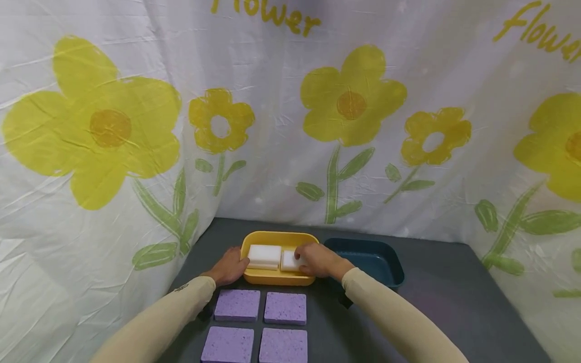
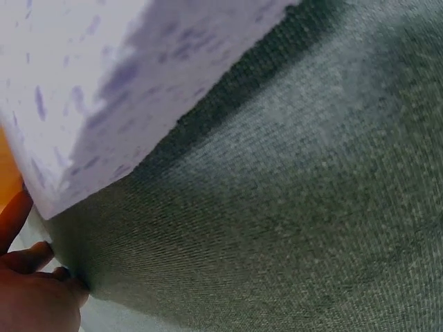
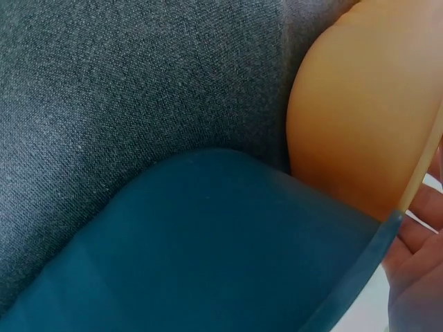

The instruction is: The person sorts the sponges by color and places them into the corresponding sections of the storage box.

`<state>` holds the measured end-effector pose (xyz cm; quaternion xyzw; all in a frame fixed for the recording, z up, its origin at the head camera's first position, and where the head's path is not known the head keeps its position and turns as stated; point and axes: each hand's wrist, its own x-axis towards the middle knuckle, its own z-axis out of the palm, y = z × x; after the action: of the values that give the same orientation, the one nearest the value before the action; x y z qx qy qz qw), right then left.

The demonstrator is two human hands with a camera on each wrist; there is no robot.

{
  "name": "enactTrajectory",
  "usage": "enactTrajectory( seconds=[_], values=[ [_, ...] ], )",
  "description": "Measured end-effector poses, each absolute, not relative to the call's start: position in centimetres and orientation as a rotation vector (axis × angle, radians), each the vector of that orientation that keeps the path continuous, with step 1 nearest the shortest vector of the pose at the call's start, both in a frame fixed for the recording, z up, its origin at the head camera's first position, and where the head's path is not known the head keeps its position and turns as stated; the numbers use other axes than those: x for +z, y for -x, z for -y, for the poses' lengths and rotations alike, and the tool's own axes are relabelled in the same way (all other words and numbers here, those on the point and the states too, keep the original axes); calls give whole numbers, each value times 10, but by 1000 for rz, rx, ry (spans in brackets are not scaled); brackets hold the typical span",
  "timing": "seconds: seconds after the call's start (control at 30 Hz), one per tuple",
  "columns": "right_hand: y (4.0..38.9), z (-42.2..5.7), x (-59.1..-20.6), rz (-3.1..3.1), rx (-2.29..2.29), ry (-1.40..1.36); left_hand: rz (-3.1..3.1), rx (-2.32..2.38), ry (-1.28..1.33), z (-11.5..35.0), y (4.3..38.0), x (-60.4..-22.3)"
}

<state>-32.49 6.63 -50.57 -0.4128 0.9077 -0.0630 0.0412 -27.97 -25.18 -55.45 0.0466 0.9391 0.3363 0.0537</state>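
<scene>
My cream sleeves (image 1: 154, 315), smooth and close-fitting, run in from the lower edge, where they are cut off. Between them lie four purple blocks (image 1: 285, 308), flat, speckled and pitted like sponge, in two rows of two; the nearer pair is cropped by the frame. My left hand (image 1: 228, 267) grips the left end of the yellow tray (image 1: 279, 280), thumb at the rim, most of its fingers hidden behind the wall. With my right hand (image 1: 320, 258) I pinch the right white block (image 1: 288, 260) inside that tray; my fingers cover much of it, so I can't tell whether it touches the bottom. Beside it sits the left white block (image 1: 265, 254), square-edged and seemingly layered. The teal tray (image 1: 375, 257), glossy and round-cornered, stands just to the right, partly behind my wrist. Under everything spreads a dark, woven cloth (image 1: 438, 282). Farthest off hangs a creased white sheet (image 1: 272, 201) with yellow flowers, its upper lettering cut off.
</scene>
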Motion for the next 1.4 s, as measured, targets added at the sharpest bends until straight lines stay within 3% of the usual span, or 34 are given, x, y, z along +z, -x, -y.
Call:
enactTrajectory(
  seconds=[0.3, 0.43, 0.6, 0.93, 1.4],
  values=[
    [321, -72, -513, -2774, -185, 1216, -2948, 1061, -269, 254, 278, -574],
    [322, -78, -511, -2798, -228, 1227, -2938, 1119, -135, 245, 273, -555],
    [323, -93, -505, -2835, -321, 1255, -3112, 1091, -210, 243, 277, -538],
    [317, -149, -490, -2967, -408, 1192, -3272, 783, -641, 225, 266, -497],
    [314, -251, -486, -3259, -541, 739, -3068, 315, -1398, 170, 213, -462]
  ],
)
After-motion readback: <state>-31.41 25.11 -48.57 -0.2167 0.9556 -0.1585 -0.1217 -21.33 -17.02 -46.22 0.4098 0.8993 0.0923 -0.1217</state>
